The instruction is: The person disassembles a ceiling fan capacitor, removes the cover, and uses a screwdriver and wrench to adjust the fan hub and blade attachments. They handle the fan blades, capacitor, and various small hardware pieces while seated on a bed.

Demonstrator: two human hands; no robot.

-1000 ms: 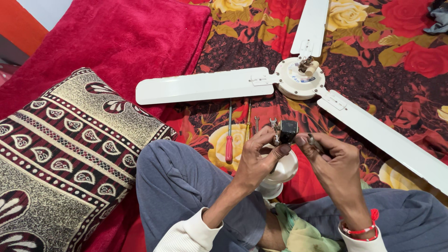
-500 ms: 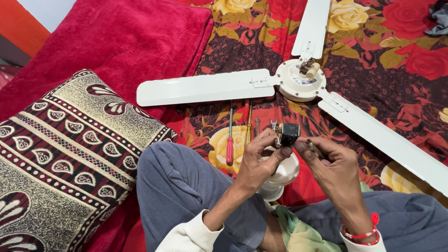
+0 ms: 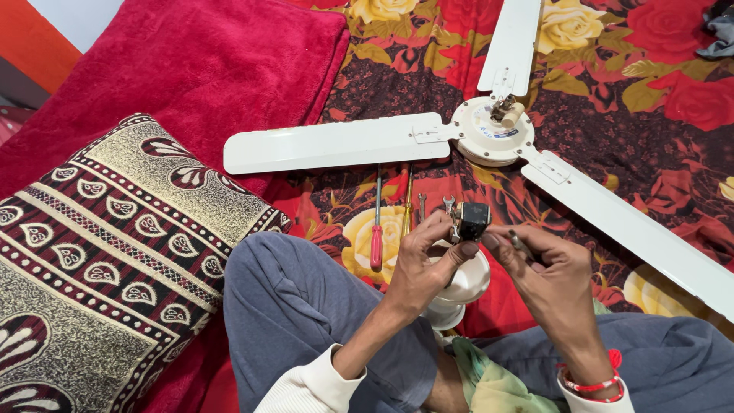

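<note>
- Here, the left hand [image 3: 419, 264] is raised over the person's lap, wrist bent back, with its thumb and fingertips pinched on a small black block [image 3: 472, 220] that has metal bits at its left side.
- The block sits between the two hands, just above a white cup-shaped cover [image 3: 465, 284] that rests by the person's knee.
- The right hand [image 3: 547, 277] is held palm inward just beside the block, fingers curled; a thin metal piece shows between its thumb and forefinger, too small to tell what it is, so the hand is closed on that piece.
- Both forearms come up from the bottom edge, sleeves white; a red band [image 3: 592, 382] circles the right wrist.
- A red-handled screwdriver [image 3: 377, 229] lies on the flowered bedspread [image 3: 612, 69] just left of the left hand, pointing toward the fan, with a thinner yellow-handled tool and a small wrench beside it.
- A white ceiling fan [image 3: 489, 134] lies flat on the bedspread beyond the hands, three blades spread out, its hub up.
- A patterned cushion [image 3: 99, 260] lies at the left, against the person's grey trouser leg [image 3: 290, 306], with a red blanket [image 3: 191, 69] behind it.
</note>
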